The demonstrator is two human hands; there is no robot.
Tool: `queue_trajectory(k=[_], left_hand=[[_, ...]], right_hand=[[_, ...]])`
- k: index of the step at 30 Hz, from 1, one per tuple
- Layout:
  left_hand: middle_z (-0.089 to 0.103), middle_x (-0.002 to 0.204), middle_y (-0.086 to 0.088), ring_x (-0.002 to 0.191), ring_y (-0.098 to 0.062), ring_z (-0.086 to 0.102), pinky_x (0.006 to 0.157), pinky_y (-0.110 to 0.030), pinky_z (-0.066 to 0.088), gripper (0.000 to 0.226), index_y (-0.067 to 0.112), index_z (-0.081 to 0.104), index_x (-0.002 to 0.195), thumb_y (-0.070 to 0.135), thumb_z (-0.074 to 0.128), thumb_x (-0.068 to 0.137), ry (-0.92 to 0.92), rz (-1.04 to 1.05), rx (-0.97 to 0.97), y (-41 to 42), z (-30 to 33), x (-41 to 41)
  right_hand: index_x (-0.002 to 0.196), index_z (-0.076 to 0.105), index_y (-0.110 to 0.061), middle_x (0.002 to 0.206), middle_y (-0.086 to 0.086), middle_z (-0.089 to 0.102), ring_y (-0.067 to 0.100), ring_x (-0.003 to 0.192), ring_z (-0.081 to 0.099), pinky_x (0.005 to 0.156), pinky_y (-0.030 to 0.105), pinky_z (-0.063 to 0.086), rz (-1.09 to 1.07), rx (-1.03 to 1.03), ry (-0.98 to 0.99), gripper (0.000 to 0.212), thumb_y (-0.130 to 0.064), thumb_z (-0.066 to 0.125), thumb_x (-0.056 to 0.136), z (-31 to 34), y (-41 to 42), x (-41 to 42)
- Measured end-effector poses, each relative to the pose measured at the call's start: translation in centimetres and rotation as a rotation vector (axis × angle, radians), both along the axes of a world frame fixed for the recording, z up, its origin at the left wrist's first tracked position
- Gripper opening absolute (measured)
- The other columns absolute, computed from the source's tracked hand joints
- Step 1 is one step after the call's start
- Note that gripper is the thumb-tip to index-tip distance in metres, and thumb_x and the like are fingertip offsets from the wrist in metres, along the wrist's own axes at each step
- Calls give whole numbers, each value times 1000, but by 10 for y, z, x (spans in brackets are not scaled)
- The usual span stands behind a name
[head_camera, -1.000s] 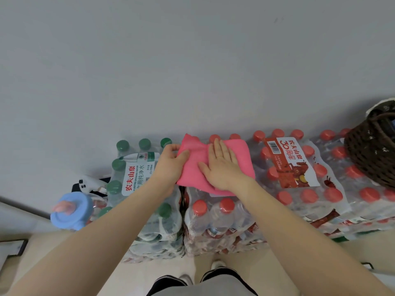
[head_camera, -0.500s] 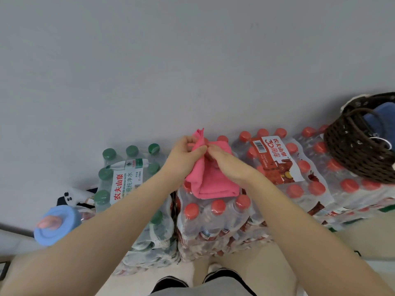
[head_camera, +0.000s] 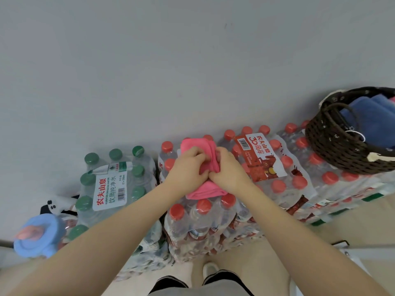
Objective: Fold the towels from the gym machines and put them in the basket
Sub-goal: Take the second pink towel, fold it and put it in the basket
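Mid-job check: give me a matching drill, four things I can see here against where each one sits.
Things:
1. pink folded towel
2. dark woven basket
3. blue folded towels
4. green-capped bottle pack

Places:
A. inside the basket
B. left of the red-capped packs
C. on red-capped bottles, under both hands
D. on the red-capped packs, far right

Pairs: 1-C, 2-D, 3-A, 4-B

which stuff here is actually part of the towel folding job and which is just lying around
Part of the job:
pink towel, gripped by left hand and right hand
dark wicker basket
blue towels in it

Just lying about:
red-capped bottle packs
green-capped bottle pack
blue lidded cup
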State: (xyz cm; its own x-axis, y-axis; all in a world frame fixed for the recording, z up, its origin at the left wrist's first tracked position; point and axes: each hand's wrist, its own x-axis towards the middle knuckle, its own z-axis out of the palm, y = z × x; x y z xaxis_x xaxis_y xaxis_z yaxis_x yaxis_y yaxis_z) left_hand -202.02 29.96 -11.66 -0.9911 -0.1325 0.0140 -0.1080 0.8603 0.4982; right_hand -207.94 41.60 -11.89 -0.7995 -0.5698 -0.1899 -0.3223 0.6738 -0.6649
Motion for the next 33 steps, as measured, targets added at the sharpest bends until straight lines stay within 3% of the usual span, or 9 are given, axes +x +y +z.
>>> queue_trajectory(k=[6,9,15,17,20,23,26,29,33], left_hand=[[11,157,6,145,-21,-6,116,-43,-4,85,37,33,140,70,26,62,-157,-140,-278,-15,-4,-1],[-2,158,5,144,-21,-14,115,-43,-9,98,30,9,147,76,46,70,-272,-235,-334,-19,-2,-6],[-14,156,5,143,-21,-20,115,-43,-11,134,18,-11,147,76,65,52,-335,-295,-387,-26,-3,-9],[-12,157,5,143,-21,-19,116,-42,-10,138,20,-10,148,73,69,49,-293,-292,-299,-28,-8,-9],[-2,157,-2,145,-24,-5,119,-40,5,138,13,-2,148,62,77,45,-235,-290,-13,-36,-8,-4],[4,155,0,142,-16,10,112,-22,15,124,14,-2,146,32,86,59,-252,-223,318,-54,-3,7],[-4,156,4,143,-13,3,113,-24,12,112,19,10,146,33,83,62,-260,-305,217,-71,-4,12],[-16,156,5,144,-14,-8,118,-36,9,117,27,1,148,40,81,63,-305,-355,96,-79,-9,11],[-21,154,5,144,-18,-9,119,-40,11,120,30,-7,146,45,79,63,-297,-357,28,-80,-15,13]], right_hand=[[122,36,-9,121,13,53,31,100,59,79,37,46,12,-20,127,40,-3,50,85,-3,13,16],[122,44,-10,143,11,35,31,109,55,88,40,46,48,52,156,34,-3,44,88,-9,16,21],[132,47,-14,157,11,8,30,143,16,115,41,19,-59,246,369,42,-11,44,90,6,1,30],[134,45,-7,154,13,23,31,141,25,114,41,21,10,154,548,48,-6,48,86,10,-12,36],[141,33,-7,149,9,33,25,133,37,108,34,30,135,61,369,49,-10,39,93,11,-20,45],[146,24,-9,151,9,31,23,137,32,114,35,22,188,150,371,56,-36,24,97,-10,-5,48],[148,11,-10,157,6,14,18,145,13,119,36,4,285,217,424,93,-71,1,79,-26,11,47],[148,-4,-14,158,1,-4,13,146,-2,119,37,0,343,321,404,115,-86,14,61,-26,17,45],[144,29,-7,150,9,35,20,137,36,111,43,28,245,255,514,104,-72,35,64,-22,13,48]])
